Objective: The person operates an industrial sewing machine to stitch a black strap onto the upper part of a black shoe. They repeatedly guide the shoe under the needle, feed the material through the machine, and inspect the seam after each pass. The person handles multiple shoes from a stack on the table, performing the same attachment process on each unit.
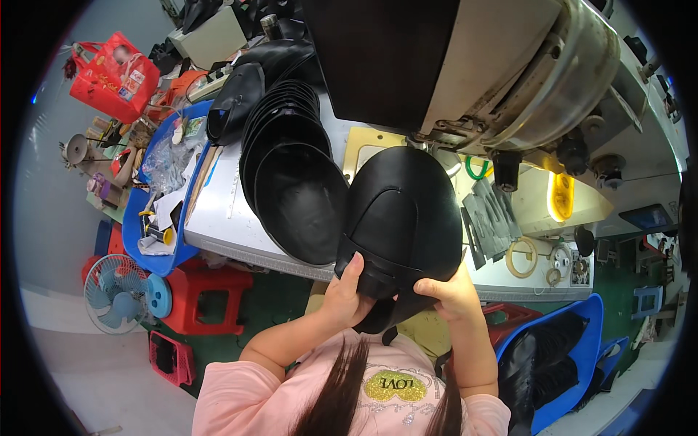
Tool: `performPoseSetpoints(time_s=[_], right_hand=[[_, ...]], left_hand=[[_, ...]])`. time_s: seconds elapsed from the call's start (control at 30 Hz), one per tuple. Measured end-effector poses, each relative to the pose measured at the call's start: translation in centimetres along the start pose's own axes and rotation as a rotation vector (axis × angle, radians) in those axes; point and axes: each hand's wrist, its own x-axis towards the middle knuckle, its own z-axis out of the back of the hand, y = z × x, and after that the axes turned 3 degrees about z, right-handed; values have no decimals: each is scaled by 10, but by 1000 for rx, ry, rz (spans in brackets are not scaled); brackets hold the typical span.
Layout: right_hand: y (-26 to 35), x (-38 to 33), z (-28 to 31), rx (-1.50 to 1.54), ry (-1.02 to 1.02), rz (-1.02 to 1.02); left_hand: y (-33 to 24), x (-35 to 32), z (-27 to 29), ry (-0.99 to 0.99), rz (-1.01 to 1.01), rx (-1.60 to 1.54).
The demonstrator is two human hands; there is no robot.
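A black leather shoe upper with a rounded toe and a stitched curved seam is held up in front of my chest, over the table's near edge. My left hand grips its lower left side, thumb on top. On the lower right side, my right hand pinches the edge with the thumb above; its fingers are hidden beneath. Left of it, a nested row of similar black uppers lies on the white table. Just beyond stands a sewing machine, partly covered by a dark panel.
Grey-green flat strips and a tape roll lie on the table's right. A blue tub of black pieces stands at lower right; another blue tub with scraps is at left, above a red stool and a fan.
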Motion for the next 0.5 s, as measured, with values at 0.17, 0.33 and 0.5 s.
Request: performPoseSetpoints(time_s=[0.17, 0.33, 0.5], right_hand=[[4, 0, -6, -76, -41, 55], [6, -1, 0, -56, -92, 29], [0, 11, 26, -10, -10, -31]], left_hand=[[-1, -1, 0, -19, 3, 5], [1, -5, 0, -24, 25, 38], [7, -6, -3, 130, 63, 116]])
